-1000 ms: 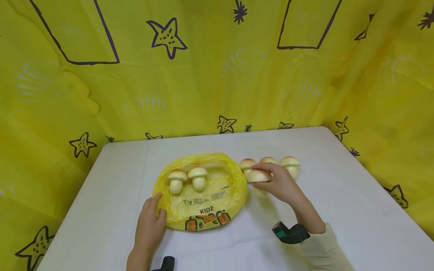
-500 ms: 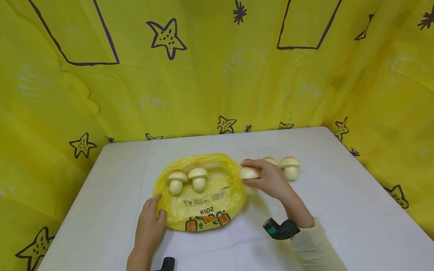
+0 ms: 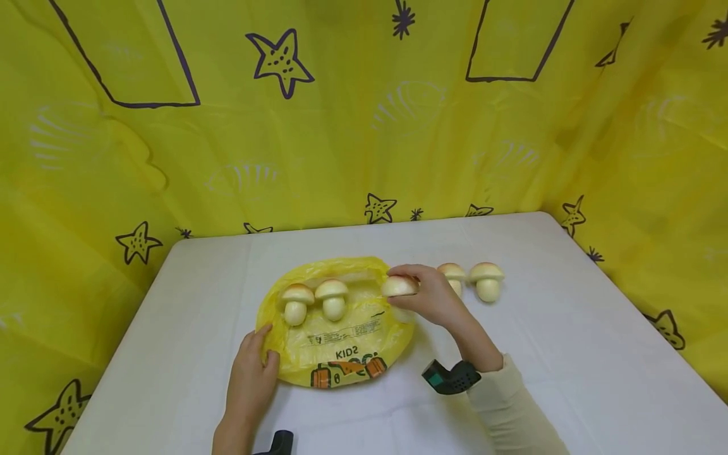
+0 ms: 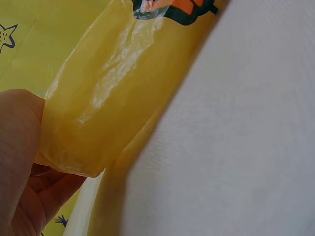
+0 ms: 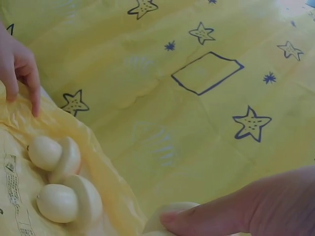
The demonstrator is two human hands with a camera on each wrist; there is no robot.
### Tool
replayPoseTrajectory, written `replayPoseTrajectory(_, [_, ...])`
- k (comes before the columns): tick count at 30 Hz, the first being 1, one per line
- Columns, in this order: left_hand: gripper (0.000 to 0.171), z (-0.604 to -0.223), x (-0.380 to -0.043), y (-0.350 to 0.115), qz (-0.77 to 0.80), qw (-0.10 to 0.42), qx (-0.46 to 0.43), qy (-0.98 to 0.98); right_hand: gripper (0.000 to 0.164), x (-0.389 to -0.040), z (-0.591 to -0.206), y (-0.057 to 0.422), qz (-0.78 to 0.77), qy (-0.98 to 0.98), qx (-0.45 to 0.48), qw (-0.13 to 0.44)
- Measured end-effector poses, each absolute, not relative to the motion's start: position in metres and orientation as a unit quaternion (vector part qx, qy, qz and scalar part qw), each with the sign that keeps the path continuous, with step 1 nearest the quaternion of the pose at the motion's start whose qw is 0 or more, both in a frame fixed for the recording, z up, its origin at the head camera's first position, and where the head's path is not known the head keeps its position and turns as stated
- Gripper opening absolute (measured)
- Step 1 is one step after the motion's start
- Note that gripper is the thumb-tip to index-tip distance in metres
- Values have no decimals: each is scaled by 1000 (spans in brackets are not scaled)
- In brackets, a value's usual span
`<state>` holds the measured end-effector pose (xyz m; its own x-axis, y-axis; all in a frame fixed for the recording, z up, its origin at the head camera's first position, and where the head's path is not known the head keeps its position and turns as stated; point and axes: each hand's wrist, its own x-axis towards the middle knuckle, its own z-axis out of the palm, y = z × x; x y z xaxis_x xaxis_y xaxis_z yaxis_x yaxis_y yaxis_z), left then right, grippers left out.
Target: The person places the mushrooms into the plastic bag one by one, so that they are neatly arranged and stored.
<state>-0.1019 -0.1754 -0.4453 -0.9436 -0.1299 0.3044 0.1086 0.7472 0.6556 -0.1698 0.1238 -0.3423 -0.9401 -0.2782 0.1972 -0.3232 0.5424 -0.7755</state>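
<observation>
A yellow plastic bag [image 3: 398, 344] lies with its mouth spread wide on the table. Two toy mushrooms, one on the left [image 3: 296, 314] and one beside it [image 3: 334, 308], lie inside, caps toward the far rim. My left hand [image 3: 254, 371] holds the bag's left edge; in the left wrist view the thumb [image 4: 19, 142] is on one side of the plastic and the fingers on the other. Over the bag's right rim, my right hand [image 3: 435, 294] grips another toy mushroom [image 3: 400, 286] by its pale, brown-tinged cap. In the right wrist view the thumb presses that cap [image 5: 165, 214].
Two more toy mushrooms, one nearer [image 3: 453, 273] and one farther right [image 3: 486, 282], lie on the white table [image 3: 569, 341] beyond the right hand. A yellow curtain [image 3: 341, 145] with starfish drawings hangs behind and at both sides of the table.
My right hand has moved left with the toy mushroom, from beside the others to over the bag's right rim. The left hand and the bag have stayed put.
</observation>
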Motion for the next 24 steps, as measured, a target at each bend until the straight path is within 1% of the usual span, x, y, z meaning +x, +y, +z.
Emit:
replayPoseTrajectory(5, [41,-446,-102,-176,-357,168,7,-919,41,-176,-346,112,441,-881,171,12])
replayPoseTrajectory(12, [42,-447,-102,-175,-357,163,12,-920,40,-179,-352,102,428,-888,165,17])
replayPoseTrajectory(16, [42,-446,-102,-175,-355,163,12,-921,40,-184,-358,95,442,-882,165,5])
replayPoseTrajectory(24, [42,-445,-102,-176,-360,154,11,-920,39,-191,-366,79,420,-896,143,-10])
